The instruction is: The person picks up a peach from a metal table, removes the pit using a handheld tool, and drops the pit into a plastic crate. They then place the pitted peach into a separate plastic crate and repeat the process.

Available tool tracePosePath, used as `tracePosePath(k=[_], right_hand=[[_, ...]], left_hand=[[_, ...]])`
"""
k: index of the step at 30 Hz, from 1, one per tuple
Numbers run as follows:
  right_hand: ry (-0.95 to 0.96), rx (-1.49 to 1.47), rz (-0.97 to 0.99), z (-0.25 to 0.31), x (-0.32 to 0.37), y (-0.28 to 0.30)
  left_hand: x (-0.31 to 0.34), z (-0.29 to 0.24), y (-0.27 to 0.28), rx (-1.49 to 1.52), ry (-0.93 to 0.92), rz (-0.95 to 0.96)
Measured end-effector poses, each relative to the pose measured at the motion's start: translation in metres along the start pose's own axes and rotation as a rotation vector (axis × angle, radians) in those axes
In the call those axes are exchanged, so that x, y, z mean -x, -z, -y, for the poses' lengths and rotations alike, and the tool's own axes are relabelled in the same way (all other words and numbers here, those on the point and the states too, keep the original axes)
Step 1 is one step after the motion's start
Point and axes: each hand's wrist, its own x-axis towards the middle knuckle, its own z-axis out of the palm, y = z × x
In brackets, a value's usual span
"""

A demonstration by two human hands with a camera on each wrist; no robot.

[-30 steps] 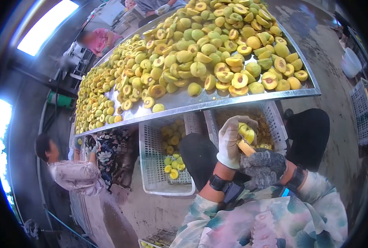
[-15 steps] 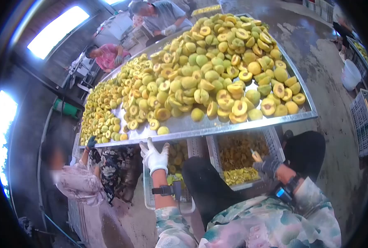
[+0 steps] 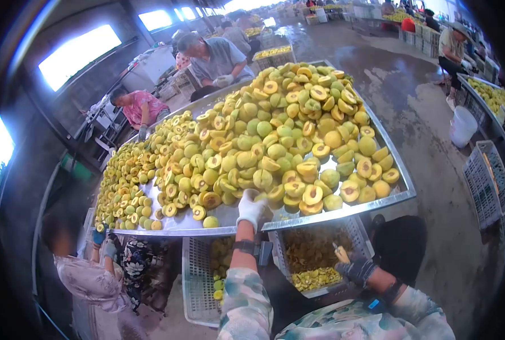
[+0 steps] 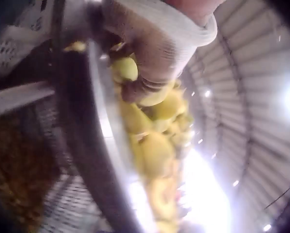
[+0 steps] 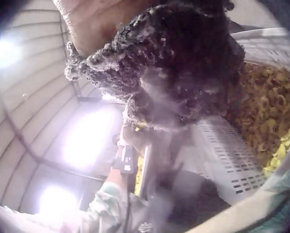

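Halved yellow-green peaches (image 3: 246, 136) lie heaped on a metal-rimmed table (image 3: 320, 222). My left hand (image 3: 253, 211), in a white glove, reaches over the front rim to the near side of the heap. In the left wrist view its fingers (image 4: 147, 87) curl round a peach (image 4: 124, 69) among the others. My right hand (image 3: 357, 268), in a dark grey knit glove, grips a small tool with a tan handle (image 3: 341, 254) and short metal tip above a crate. The right wrist view shows mainly the back of this glove (image 5: 174, 68); the tool is hidden there.
Below the table stand a crate (image 3: 361, 235) of brown scraps and yellow pieces and another white crate (image 3: 193, 283) with peaches. A person (image 3: 91, 272) sits at the left, others behind the table. A stacked crate (image 3: 485, 181) and white bucket (image 3: 463, 126) stand at right.
My left hand has left the right hand and the peach at the crate, passed open before the table, and reached to the heap. The right hand keeps the tool low. The head view has tilted up.
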Motion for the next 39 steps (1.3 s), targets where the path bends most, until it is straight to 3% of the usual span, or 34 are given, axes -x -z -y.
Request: tracePosePath(k=[2, 3, 5, 6, 8, 9, 11, 14, 15, 23, 25, 30, 32, 34, 37, 39], right_hand=[[0.062, -0.185, 0.027, 0.022, 0.006, -0.002], [0.048, -0.197, 0.042, 0.035, 0.009, -0.002], [0.190, -0.125, 0.081, 0.058, 0.013, -0.007], [0.179, -0.132, 0.090, 0.062, 0.012, -0.014], [0.444, 0.014, -0.017, 0.066, 0.008, -0.025], [0.434, 0.010, -0.017, 0.070, 0.008, -0.029], [0.623, 0.059, -0.057, 0.075, 0.010, -0.035], [0.660, 0.141, -0.152, 0.080, 0.013, -0.043], [0.518, 0.147, -0.041, 0.092, 0.023, -0.036], [0.543, 0.188, -0.136, 0.081, 0.031, -0.045], [0.539, 0.248, -0.167, 0.086, 0.042, -0.040], [0.662, 0.368, -0.209, 0.085, 0.050, -0.034], [0.601, 0.359, -0.178, 0.086, 0.052, -0.034], [0.544, 0.350, -0.143, 0.088, 0.055, -0.034], [0.459, 0.272, -0.107, 0.086, 0.058, -0.037], [0.597, 0.278, -0.099, 0.080, 0.056, -0.039]], left_hand=[[0.040, -0.038, 0.019, 0.886, 0.186, 0.128], [0.060, -0.051, 0.021, 1.063, 0.157, 0.202], [0.091, -0.065, 0.016, 1.308, 0.092, 0.346], [0.101, -0.063, 0.011, 1.254, 0.042, 0.314], [0.121, -0.069, 0.006, 1.276, 0.071, 0.353], [0.129, -0.071, 0.002, 1.277, 0.082, 0.355], [0.144, -0.073, -0.007, 1.016, 0.012, 0.186], [0.156, -0.080, -0.016, 1.054, 0.110, 0.125], [0.159, -0.080, -0.018, 0.977, 0.085, 0.089], [0.186, -0.105, -0.017, 0.854, -0.004, 0.104], [0.191, -0.114, -0.014, 0.441, -0.280, 0.036], [0.196, -0.114, -0.014, 0.580, -0.172, 0.097], [0.198, -0.115, -0.014, 0.564, -0.140, 0.099], [0.200, -0.120, -0.014, 0.886, 0.054, 0.090], [0.207, -0.127, -0.015, 0.699, -0.060, 0.045], [0.207, -0.125, -0.013, 0.740, -0.013, 0.105]])
